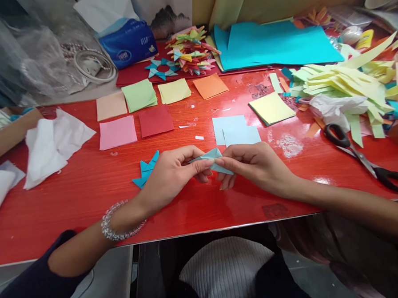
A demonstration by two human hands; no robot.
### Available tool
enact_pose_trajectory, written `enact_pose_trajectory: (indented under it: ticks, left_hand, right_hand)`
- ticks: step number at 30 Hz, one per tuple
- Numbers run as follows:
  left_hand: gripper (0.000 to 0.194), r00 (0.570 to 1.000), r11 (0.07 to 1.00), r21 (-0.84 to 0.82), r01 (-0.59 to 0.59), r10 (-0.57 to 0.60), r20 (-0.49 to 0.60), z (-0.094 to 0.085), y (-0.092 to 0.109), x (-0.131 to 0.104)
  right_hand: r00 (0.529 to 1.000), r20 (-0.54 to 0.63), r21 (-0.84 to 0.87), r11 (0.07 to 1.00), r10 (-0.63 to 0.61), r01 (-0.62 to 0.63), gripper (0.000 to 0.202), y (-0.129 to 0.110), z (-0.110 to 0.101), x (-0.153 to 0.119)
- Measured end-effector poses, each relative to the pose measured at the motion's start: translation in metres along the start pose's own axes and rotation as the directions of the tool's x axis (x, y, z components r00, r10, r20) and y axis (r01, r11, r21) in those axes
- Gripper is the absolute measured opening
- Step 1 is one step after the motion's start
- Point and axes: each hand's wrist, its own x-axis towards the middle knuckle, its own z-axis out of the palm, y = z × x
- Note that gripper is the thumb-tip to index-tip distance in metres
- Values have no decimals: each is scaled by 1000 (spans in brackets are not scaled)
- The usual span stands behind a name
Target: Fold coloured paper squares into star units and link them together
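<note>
A light blue folded paper (214, 154) is pinched between both hands above the front part of the red table (88, 208). My left hand (178, 168) grips its left side with thumb and fingers, and a beaded bracelet circles that wrist. The right side of the paper is held by my right hand (249, 164), thumb on top. Just left of my left hand lies a darker blue folded piece (146, 169), partly hidden by the hand. Behind the hands rest light blue paper squares (240, 133), overlapping each other.
Colored square stacks, including pink (118, 132) and red (156, 120), sit at back left. A yellow-topped stack (272, 108) is right of centre. Scissors (363, 160) lie beside paper strips (345, 88). Folded paper stars (194, 53), a tissue pack (126, 44) and blue sheets (273, 45) stand behind.
</note>
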Motion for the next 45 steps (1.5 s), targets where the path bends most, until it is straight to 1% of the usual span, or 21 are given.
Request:
enact_pose_trajectory:
  ticks: [2, 4, 6, 8, 10, 12, 13, 14, 16, 18, 20, 22, 23, 25, 27, 31, 33, 36, 38, 41, 45]
  left_hand:
    - [20, 1000, 999, -36, 6, -6, 5, -1, 1, 0]
    - [21, 1000, 999, -35, -2, 2, -7, -3, 2, 0]
    - [22, 999, 999, 25, -27, 28, -38, -6, 3, 2]
    - [22, 998, 991, 124, -42, 46, -30, -10, 4, 4]
    - [23, 998, 975, 213, -56, 47, 48, -14, 5, 5]
    - [21, 988, 960, 270, -72, 32, 150, -17, 5, 6]
    - [20, 984, 958, 279, -73, 23, 177, -18, 5, 6]
    - [21, 983, 959, 275, -65, 14, 183, -19, 4, 5]
    - [29, 988, 969, 242, -44, 6, 155, -17, 4, 4]
    - [28, 992, 983, 180, -31, 8, 129, -14, 3, 2]
    - [21, 994, 996, 86, 2, -12, 113, -9, 3, 1]
    - [17, 997, 998, -35, 43, -41, 58, -5, 4, 0]
    - [18, 998, 995, -89, 51, -49, 25, -3, 4, 0]
    - [19, 999, 986, -158, 45, -48, -18, -1, 3, 0]
    - [20, 999, 985, -165, 44, -46, -6, -1, 3, 0]
    - [19, 998, 995, -87, 43, -40, 42, -2, 2, -1]
    - [20, 999, 997, -75, 36, -34, 29, -1, 1, -1]
    - [21, 998, 993, -118, 24, -30, -53, 1, 2, -2]
    - [22, 997, 988, -151, 23, -35, -72, 2, 2, -2]
    - [22, 999, 984, -178, 31, -38, -35, 4, 3, -2]
    - [23, 998, 979, -196, 54, -56, -5, 4, 3, -3]
  right_hand:
    - [1000, 26, 19, 1000, -7, 7, 27, 0, 0, 0]
    - [999, 47, 49, 999, 7, -9, 27, 0, -1, 0]
    - [998, 56, 64, 997, 33, -37, 29, -2, -1, 1]
    - [997, 52, 60, 997, 53, -56, 30, -3, -2, 2]
    - [999, 18, 44, 998, 46, -47, 29, -3, -3, 3]
    - [1000, -30, -4, 1000, 2, -3, 28, -3, -4, 4]
    - [999, -44, -52, 998, -26, 24, 27, -2, -5, 4]
    - [998, -41, -111, 993, -52, 47, 26, -1, -5, 4]
    - [996, 3, -218, 972, -90, 88, 25, 1, -5, 3]
    - [995, 36, -239, 966, -88, 94, 27, 2, -3, 3]
    - [998, 19, -132, 990, -53, 55, 33, 3, -1, 4]
    - [1000, 15, 24, 1000, 6, -6, 35, 2, 0, 5]
    - [999, 30, 83, 996, 29, -31, 34, 2, 1, 6]
    - [995, 79, 127, 989, 63, -73, 31, 1, 2, 7]
    - [990, 110, 114, 988, 90, -102, 28, -1, 1, 6]
    - [977, 173, 91, 985, 127, -144, 28, -2, -1, 4]
    - [972, 192, 95, 983, 134, -154, 28, -2, 0, 4]
    - [979, 166, 112, 984, 118, -138, 27, -2, 3, 3]
    - [985, 131, 110, 986, 109, -124, 26, -3, 6, 2]
    - [989, 105, 87, 990, 103, -112, 25, -4, 8, 0]
    - [987, 143, 55, 995, 80, -89, 26, -4, 6, -3]
